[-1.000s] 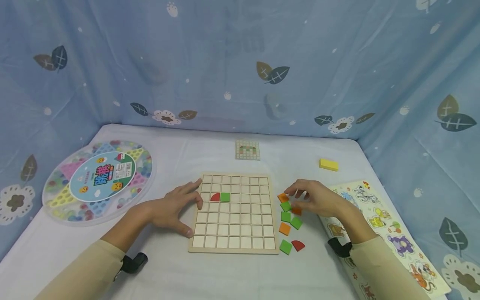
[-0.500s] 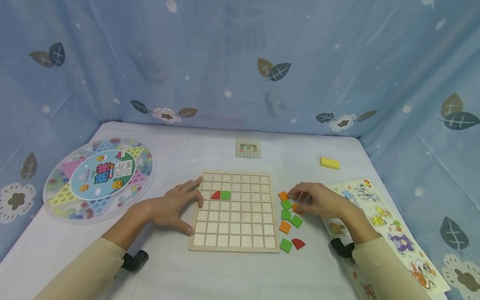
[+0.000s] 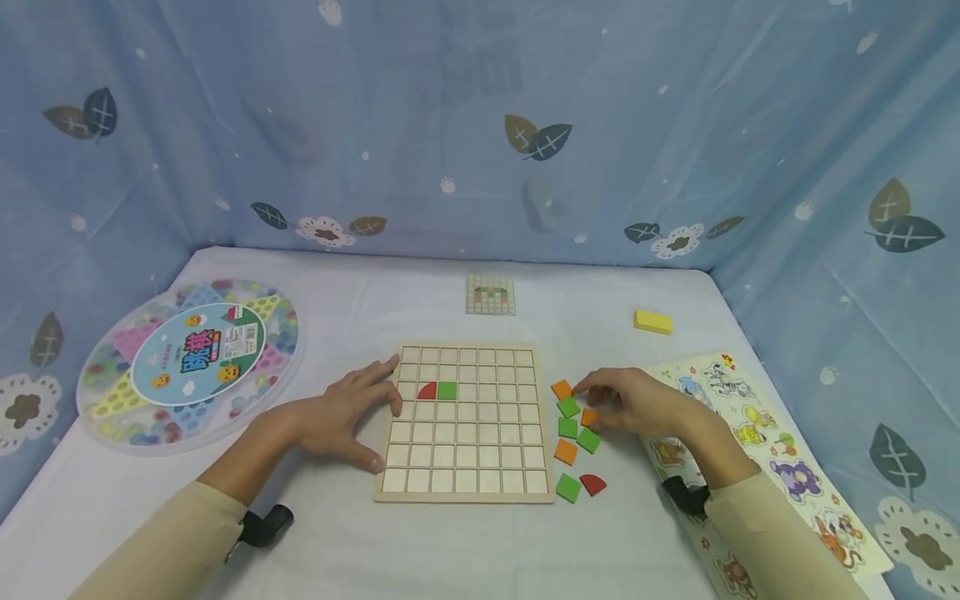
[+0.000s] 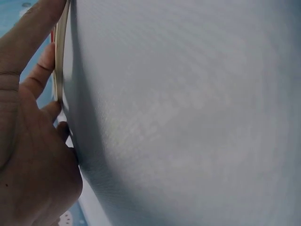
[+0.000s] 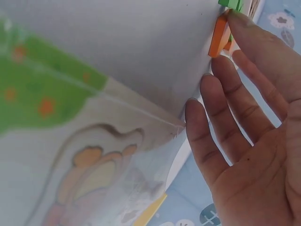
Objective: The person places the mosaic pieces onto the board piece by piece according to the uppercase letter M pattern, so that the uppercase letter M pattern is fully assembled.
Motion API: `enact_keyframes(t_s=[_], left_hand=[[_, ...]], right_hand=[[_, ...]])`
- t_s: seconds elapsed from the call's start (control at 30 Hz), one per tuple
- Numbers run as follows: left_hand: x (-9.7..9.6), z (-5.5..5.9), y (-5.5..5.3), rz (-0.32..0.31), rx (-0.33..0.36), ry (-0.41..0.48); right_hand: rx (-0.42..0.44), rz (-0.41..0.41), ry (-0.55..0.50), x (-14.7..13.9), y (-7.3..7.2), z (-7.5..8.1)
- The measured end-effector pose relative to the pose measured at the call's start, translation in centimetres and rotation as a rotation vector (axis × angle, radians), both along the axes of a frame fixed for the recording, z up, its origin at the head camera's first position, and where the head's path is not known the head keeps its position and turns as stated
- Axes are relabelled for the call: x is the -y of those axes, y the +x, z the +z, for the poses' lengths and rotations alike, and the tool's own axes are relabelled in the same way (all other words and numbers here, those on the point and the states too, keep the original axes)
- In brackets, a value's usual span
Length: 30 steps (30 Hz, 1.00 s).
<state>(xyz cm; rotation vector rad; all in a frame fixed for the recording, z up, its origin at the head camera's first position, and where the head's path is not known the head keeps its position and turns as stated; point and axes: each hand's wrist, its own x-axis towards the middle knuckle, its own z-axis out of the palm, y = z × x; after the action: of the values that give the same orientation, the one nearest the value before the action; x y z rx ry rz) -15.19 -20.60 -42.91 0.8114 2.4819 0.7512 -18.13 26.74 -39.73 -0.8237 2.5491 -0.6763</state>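
A wooden grid board [image 3: 465, 498] lies flat on the white cloth. In its cells sit a red quarter-circle tile [image 3: 427, 391] and, beside it, a green square tile [image 3: 447, 390]. My left hand [image 3: 333, 423] rests along the board's left edge, fingers spread and thumb near the front corner. To the right of the board, my right hand [image 3: 637, 403] pinches an orange square tile [image 5: 219, 36] between thumb and a fingertip. Around those fingertips lie several loose tiles, among them another orange square [image 3: 562, 389], a green square [image 3: 567, 427] and a red quarter-circle [image 3: 593, 484].
A small pattern card [image 3: 491, 295] lies behind the board. At the left is a round Chinese checkers set [image 3: 198, 354] in clear packaging. A yellow block [image 3: 653, 322] sits at the back right, and an animal picture board [image 3: 795, 475] lies under the right forearm.
The right hand has shifted slightly, its thumb staying at the orange tile, which has turned a little. The left hand keeps its place, and the whole view has drifted slightly.
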Motion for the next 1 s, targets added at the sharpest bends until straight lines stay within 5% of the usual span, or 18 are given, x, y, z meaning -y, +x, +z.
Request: enact_keyframes(t_s=[0.47, 1.0], left_hand=[[0.17, 0.00, 0.19, 0.008, 0.008, -0.010], [-0.05, 0.00, 0.09, 0.006, -0.007, -0.016]], right_hand=[[-0.063, -0.011, 0.033, 0.15, 0.44, -0.53], [-0.007, -0.009, -0.151, -0.66, 0.22, -0.21]])
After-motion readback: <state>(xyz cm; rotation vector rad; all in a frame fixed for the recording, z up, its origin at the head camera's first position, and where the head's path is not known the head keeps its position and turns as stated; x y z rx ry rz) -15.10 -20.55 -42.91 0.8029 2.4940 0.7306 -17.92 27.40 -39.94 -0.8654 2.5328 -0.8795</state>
